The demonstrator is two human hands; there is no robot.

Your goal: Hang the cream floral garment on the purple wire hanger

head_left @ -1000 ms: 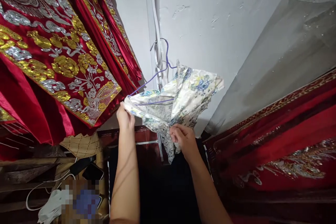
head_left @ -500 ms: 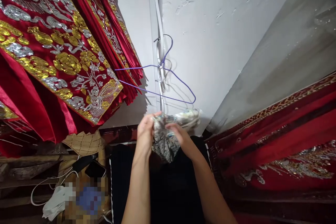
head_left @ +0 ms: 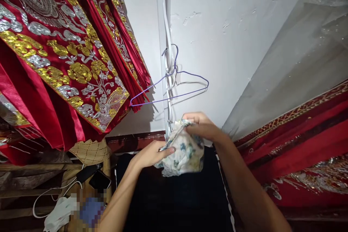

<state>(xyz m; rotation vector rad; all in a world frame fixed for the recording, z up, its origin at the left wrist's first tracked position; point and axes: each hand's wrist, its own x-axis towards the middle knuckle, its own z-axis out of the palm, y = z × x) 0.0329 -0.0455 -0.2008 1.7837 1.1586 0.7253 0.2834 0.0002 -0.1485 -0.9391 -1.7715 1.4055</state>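
A white floral cloth with blue and yellow print (head_left: 182,154) is bunched between both my hands, below the wall. My left hand (head_left: 152,154) grips its lower left edge. My right hand (head_left: 202,127) pinches its top from above. Just over the hands a bare purple wire hanger (head_left: 174,87) hangs on a white strap (head_left: 166,36) against the white wall, with nothing on it.
Red garments with gold and silver embroidery (head_left: 62,58) hang at the left. More red embroidered fabric (head_left: 299,141) and a grey sheer cloth (head_left: 296,58) lie at the right. A phone (head_left: 99,180), a white cable and clutter sit at the lower left. Below the hands is black fabric (head_left: 179,203).
The floral cloth came off the purple hanger, which now hangs bare and has swung. Both hands lowered and gathered the cloth into a bundle.
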